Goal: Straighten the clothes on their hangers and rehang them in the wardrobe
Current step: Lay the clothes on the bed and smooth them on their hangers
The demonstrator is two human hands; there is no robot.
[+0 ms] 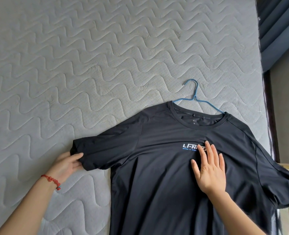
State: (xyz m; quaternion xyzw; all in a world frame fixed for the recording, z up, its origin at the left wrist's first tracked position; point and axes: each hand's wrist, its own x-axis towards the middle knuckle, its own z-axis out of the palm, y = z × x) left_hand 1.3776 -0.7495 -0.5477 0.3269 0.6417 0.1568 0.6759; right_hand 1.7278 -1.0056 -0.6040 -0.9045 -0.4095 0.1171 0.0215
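Quilted mattress (89,56) under T-shirt (157,167) (blue hanger (193,97) inside)

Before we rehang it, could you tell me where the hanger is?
The blue hanger lies on the mattress, right of centre, its arms inside the black T-shirt's collar.

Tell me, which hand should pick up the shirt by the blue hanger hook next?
Probably the right hand. It lies flat on the shirt chest, nearer the blue hanger hook. The left hand is pinching the sleeve hem, farther away.
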